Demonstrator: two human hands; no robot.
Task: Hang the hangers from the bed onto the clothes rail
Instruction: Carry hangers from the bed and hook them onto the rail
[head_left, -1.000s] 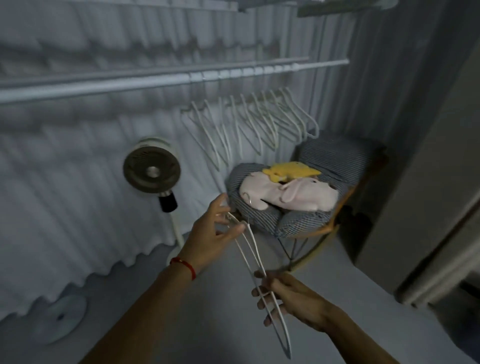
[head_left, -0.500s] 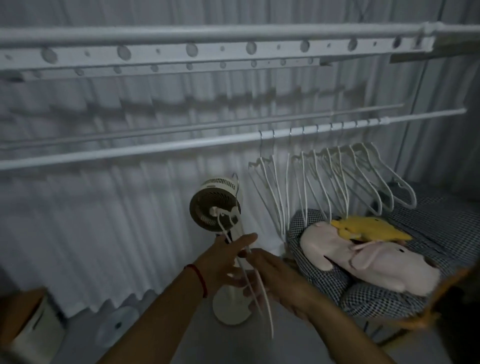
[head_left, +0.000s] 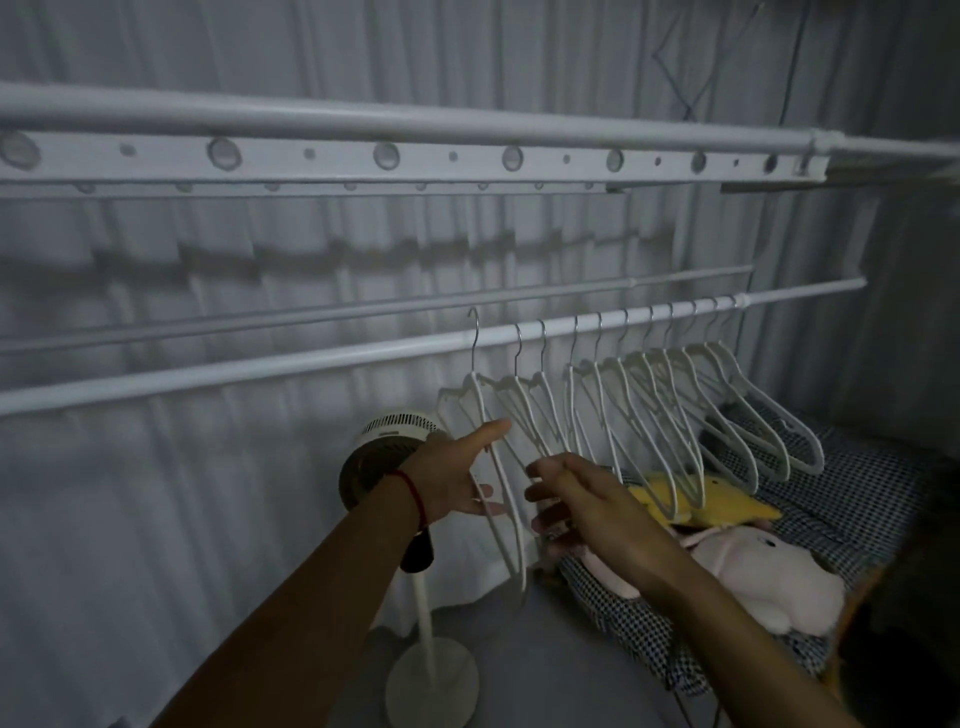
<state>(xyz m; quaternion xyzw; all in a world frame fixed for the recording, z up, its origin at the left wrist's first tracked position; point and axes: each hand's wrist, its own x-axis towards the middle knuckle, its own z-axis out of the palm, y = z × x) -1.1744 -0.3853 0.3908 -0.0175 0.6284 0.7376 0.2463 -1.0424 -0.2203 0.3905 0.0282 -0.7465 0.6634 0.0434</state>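
A white clothes rail (head_left: 260, 371) runs across in front of the curtain. Several white hangers (head_left: 675, 415) hang along its right half. The leftmost hanger (head_left: 511, 540) has its metal hook at the rail and its long body slants down between my hands. My left hand (head_left: 452, 473), with a red wrist string, is spread around this hanger, thumb and fingers straight and touching it. My right hand (head_left: 576, 499) hovers just right of it with loosely bent fingers, holding nothing that I can make out.
A white standing fan (head_left: 387, 457) stands behind my left hand, its round base (head_left: 431, 686) on the floor. At the right a checked-cushion chair (head_left: 857, 499) carries a pink plush toy (head_left: 769, 582) and a yellow one (head_left: 727, 506). A perforated bar (head_left: 415, 156) crosses overhead.
I have raised my view and hands from low by the chair up to the rail. The hanger gripped in both hands now hangs at the rail's left end, and both hands have loosened.
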